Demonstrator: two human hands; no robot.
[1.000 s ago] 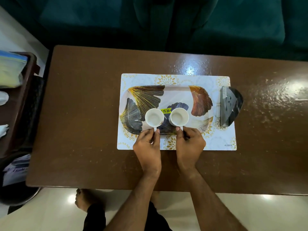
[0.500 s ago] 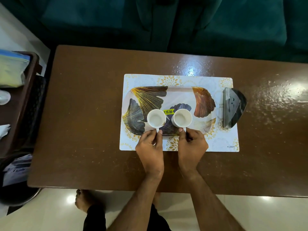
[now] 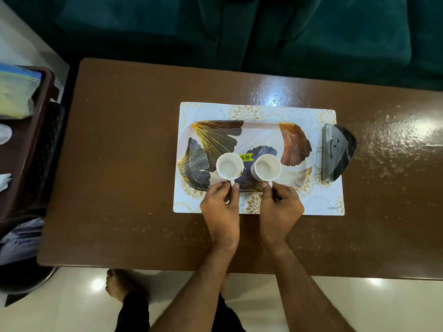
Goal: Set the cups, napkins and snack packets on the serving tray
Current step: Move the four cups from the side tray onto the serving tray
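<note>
Our left hand (image 3: 221, 207) pinches the handle of the left cup (image 3: 229, 167) between thumb and forefinger, and our right hand (image 3: 279, 207) does the same w/ the right cup (image 3: 267, 167); each grip is closed small and tight on its handle, other fingers curled in. Both cups sit upright, side by side but apart, in the near half of the tray (image 3: 261, 140), handles pointing back at us. Whether the bases are fully down we can't tell from above.

To do this step well, we'd judge: lower both straight, feel the base seat flat, then ease the fingers off toward us w/o tugging the handles (a sideways pull could skid a cup on the glossy tray). Leaving them near the front edge keeps the far half and the ends free for napkins and packets.

The cups are plain white, small, round-mouthed, and look empty inside. The tray is oblong w/ rounded corners, printed w/ dark and gold fan-shaped leaves, a yellow price sticker (image 3: 245, 157) between the cups. It rests on a white mat (image 3: 318, 202) w/ gold flower prints, on the brown tabletop (image 3: 124, 164). A grey holder (image 3: 335, 155) stands just right of the tray. No napkins or packets on the tray yet.
</note>
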